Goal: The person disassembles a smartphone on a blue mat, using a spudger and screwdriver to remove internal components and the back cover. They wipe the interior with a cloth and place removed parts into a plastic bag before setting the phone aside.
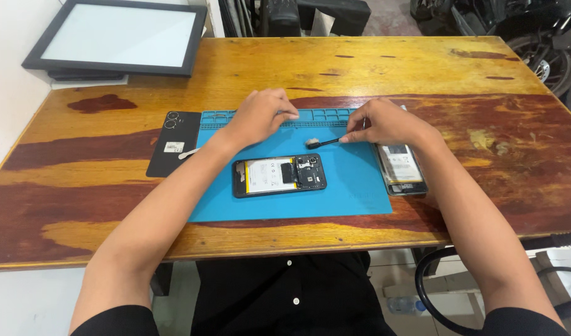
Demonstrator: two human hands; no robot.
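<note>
Wooden and streaked in yellow and dark red, the worktop [372, 68] fills most of the view. At its far left corner lies a flat panel with a black frame and white face [114, 38]. A blue mat [354, 186] is spread in the middle of the worktop, with small compartments along its far edge. Left of the mat, touching its edge, lies a black phone back cover [173, 144] with camera rings and a white sticker. At the mat's right edge sits a second phone or phone part in a clear case [400, 169], partly under the right forearm. On the mat, in front of both hands, lies an opened phone [279, 175] with its battery and circuit board showing. The left hand [260, 115] rests over the mat's far edge with fingers curled; whether its grip holds anything cannot be told. The right hand [385, 122] has its grip closed on the handle of a small black brush [323, 142], whose pale bristles point left, just above the opened phone.
</note>
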